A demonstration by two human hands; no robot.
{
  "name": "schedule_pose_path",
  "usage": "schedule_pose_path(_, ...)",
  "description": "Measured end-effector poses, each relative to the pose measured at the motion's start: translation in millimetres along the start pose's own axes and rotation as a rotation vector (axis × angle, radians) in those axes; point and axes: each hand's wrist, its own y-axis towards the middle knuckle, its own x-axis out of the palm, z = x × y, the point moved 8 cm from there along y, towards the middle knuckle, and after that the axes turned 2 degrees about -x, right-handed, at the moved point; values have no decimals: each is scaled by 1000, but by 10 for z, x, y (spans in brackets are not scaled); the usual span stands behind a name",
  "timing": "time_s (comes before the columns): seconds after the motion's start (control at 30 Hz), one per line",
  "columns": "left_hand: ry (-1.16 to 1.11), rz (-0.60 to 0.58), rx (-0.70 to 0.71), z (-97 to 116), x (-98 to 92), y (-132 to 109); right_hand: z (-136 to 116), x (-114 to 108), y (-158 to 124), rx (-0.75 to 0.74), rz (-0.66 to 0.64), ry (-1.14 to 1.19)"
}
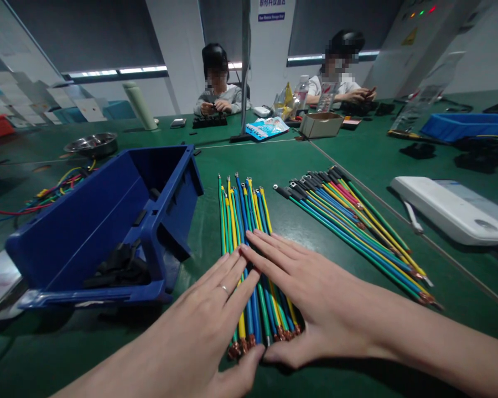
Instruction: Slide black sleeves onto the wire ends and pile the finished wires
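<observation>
A row of cut cables (240, 210) in green, blue and yellow lies side by side on the green table. Small metal lugs show at their far ends, frayed bare copper at the near ones. Across the left part of the row rests my left hand (211, 309), fingers stretched out and a ring on one of them. My right hand (302, 282) lies flat over the right part, its fingertips meeting those of the left. Both thumbs are down by the copper ends. Farther right a second fan of cables (348, 226) has black sleeves near the lugs.
On the left stands a blue bin (78, 221) with black pieces inside. Behind it are a metal bowl (92, 145) and loose wires. A white device (456, 210) is at the right, near a blue tray (468, 128). Two people sit across the table, beyond a small cardboard box (321, 125).
</observation>
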Motion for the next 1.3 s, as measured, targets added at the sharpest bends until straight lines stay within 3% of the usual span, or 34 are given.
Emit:
schedule_pose_path(0.6,-107,113,-5,-95,-1,-49,-11,-21,12,5,0,-19)
schedule_pose_path(0.87,-230,247,13,-183,48,-102,-10,-61,-16,1,56,89)
schedule_pose_path(0.97,-205,358,44,-176,14,-136,-36,-135,-28,-11,68,97)
schedule_pose_path(1.13,-172,564,110,-153,-67,-236,-87,-369,-75,-28,258,152)
schedule_pose_path(1.3,-112,587,190,-1,-53,-243,-56,-400,-95,42,277,216)
